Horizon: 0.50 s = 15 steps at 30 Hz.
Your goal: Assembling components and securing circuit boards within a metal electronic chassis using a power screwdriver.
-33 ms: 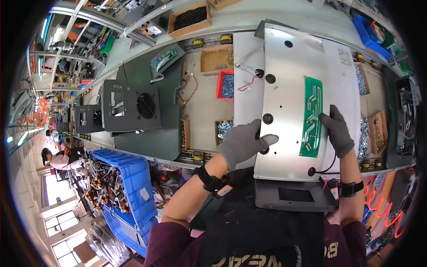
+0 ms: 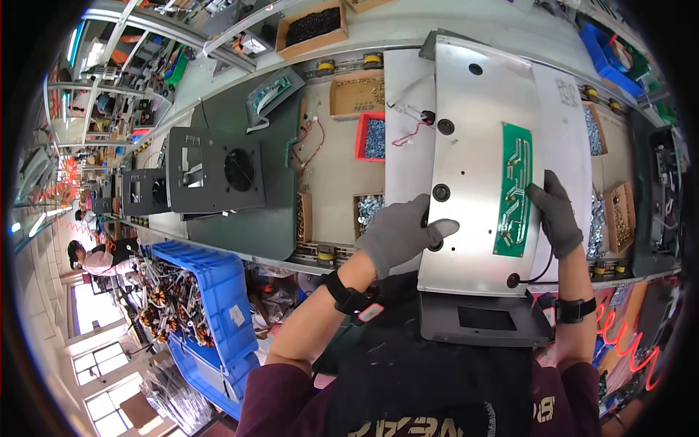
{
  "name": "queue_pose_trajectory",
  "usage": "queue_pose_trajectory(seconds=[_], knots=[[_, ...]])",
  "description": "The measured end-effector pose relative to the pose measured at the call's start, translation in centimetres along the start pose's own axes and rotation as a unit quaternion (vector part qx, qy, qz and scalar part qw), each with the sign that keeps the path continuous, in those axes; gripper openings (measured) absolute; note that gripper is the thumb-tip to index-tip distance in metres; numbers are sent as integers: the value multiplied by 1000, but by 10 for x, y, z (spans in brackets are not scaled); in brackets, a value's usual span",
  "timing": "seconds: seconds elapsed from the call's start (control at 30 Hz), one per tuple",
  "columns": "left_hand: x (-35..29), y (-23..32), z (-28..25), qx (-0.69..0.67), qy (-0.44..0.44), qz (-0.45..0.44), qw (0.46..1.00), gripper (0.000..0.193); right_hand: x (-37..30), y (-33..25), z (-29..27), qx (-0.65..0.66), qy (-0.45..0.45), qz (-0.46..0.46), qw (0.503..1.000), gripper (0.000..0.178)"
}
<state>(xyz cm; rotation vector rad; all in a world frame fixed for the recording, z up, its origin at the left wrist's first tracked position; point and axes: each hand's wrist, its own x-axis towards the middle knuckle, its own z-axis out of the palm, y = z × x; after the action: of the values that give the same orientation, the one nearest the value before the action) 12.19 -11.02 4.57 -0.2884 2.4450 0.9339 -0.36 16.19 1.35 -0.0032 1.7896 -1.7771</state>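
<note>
A long silvery sheet-metal housing (image 2: 466, 153) lies lengthwise in front of me, with a dark end plate (image 2: 437, 317) with a rectangular cutout at its near end. Black grommets (image 2: 441, 193) dot its left side, and a green circuit board (image 2: 515, 191) sits along its right side. Gloved in grey, my left hand (image 2: 399, 234) grips the left edge, thumb on top and the other fingers partly hidden. My right hand (image 2: 558, 215), gloved too, holds the right edge beside the board. A black cable (image 2: 540, 275) runs out through the near right grommet.
Left of the housing stand a red bin (image 2: 372, 137) of screws and cardboard boxes (image 2: 355, 95) of small parts. Dark fan housings (image 2: 215, 171) are farther left. A blue crate (image 2: 226, 291) holds wired parts. More hardware boxes (image 2: 619, 217) stand at the right.
</note>
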Motion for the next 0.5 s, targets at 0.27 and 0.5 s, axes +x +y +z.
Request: queue_pose_trajectory(seconds=[0.27,0.5], knots=[[3,11,0,2,-36,-1,999,66,14,-3,-27,-37,-70,-37,996,52],[-13,-4,5,-89,-79,0,993,64,-18,-20,3,-18,-22,-53,998,44]])
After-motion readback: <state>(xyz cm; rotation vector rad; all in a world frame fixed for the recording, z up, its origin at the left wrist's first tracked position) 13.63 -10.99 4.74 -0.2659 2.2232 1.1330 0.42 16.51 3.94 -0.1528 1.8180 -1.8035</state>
